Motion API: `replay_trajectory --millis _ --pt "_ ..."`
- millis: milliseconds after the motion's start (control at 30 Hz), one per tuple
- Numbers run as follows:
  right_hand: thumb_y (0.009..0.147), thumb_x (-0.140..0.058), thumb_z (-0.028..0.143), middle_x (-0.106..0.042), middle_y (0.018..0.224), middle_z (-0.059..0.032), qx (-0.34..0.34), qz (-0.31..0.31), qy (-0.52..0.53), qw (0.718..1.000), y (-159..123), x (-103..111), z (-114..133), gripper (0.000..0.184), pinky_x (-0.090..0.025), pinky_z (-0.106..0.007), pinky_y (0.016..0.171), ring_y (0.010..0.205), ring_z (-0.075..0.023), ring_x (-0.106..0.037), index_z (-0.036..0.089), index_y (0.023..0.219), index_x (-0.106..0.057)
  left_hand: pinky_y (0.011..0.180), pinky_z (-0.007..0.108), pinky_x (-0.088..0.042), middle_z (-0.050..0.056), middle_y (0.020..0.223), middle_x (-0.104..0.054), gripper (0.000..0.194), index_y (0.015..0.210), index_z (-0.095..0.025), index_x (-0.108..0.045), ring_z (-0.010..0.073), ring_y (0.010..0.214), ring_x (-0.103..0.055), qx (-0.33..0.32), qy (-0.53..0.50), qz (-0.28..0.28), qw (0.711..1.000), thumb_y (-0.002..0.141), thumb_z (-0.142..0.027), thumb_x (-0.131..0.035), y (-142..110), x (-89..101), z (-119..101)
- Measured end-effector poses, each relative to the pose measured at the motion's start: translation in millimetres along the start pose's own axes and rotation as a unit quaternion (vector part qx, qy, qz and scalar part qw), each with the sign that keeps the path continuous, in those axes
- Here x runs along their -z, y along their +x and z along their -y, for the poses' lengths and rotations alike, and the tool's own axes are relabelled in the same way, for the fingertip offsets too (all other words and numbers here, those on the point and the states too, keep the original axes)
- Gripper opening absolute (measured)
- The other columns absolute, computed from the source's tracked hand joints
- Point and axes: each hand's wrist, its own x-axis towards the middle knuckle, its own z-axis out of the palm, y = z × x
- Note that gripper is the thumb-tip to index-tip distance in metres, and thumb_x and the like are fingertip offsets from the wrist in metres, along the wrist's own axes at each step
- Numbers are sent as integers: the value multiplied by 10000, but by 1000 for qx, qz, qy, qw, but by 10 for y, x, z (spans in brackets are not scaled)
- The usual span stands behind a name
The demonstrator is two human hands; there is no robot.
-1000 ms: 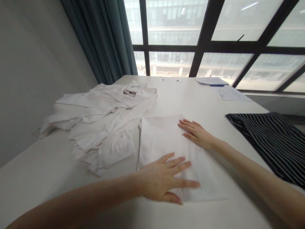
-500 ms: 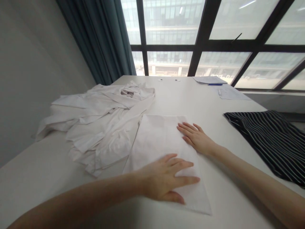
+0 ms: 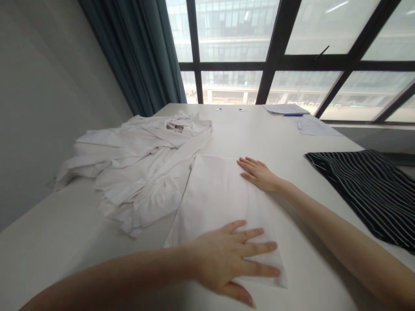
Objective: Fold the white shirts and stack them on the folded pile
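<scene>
A folded white cloth [image 3: 217, 194] lies flat on the white table [image 3: 48, 242] in front of me. My left hand [image 3: 231, 259] rests on its near end, fingers spread and flat. My right hand [image 3: 257, 172] lies flat on the cloth's far right corner, fingers stretched out toward the left. Neither hand holds anything.
A heap of crumpled white garments [image 3: 139, 164] lies to the left of the cloth, touching its edge. A black-and-white striped garment [image 3: 369, 190] lies at the right. Papers [image 3: 316, 127] and a blue pen [image 3: 293, 115] sit near the window at the back.
The folded cloth has turned and shifted a little to the left. My left hand slid nearer along it and my right hand moved further up to the far corner.
</scene>
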Motion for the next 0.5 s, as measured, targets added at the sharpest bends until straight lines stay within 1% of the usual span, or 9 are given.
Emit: replay_trajectory --millis 167,233,333,400,500 --pt "962 -336 532 -385 1524 -75 -15 -34 30 999 223 -50 -118 584 -248 -463 1152 1411 -266 -319 233 1456 -422 1173 480 -208 15 1579 -268 566 1447 -293 -406 270 1460 -203 -2 13 -12 1000 934 -525 -469 2 8 0" --pt "959 -359 493 -438 1490 -95 -17 -50 39 998 269 -63 -138 564 -266 -451 1145 1384 -267 -366 197 1429 -458 1169 481 -221 15 1574 -282 570 1443 -300 -414 272 1455 -220 -2 22 -16 1000 930 -542 -468 9 4 -9" --pt "947 -390 435 -524 1421 -101 -24 -91 62 994 277 -78 -135 515 -289 -430 1131 1340 -256 -423 167 1365 -525 1152 497 -248 17 1566 -302 567 1459 -310 -382 271 1444 -250 5 38 -17 999 949 -557 -408 35 -16 -49" --pt "943 -387 401 -601 1332 -96 -41 -125 82 988 257 -82 -131 463 -358 -408 1080 1261 -240 -502 177 1301 -578 1128 502 -287 17 1554 -328 539 1472 -310 -353 265 1428 -285 20 55 -21 998 976 -520 -363 55 -33 -84" --pt "933 -369 348 -687 1161 -102 -97 -183 111 972 222 -70 -155 411 -464 -384 930 1055 -231 -619 181 1196 -637 1104 474 -330 -5 1540 -355 474 1478 -304 -335 240 1408 -321 37 81 -22 996 1009 -370 -316 71 -41 -118"
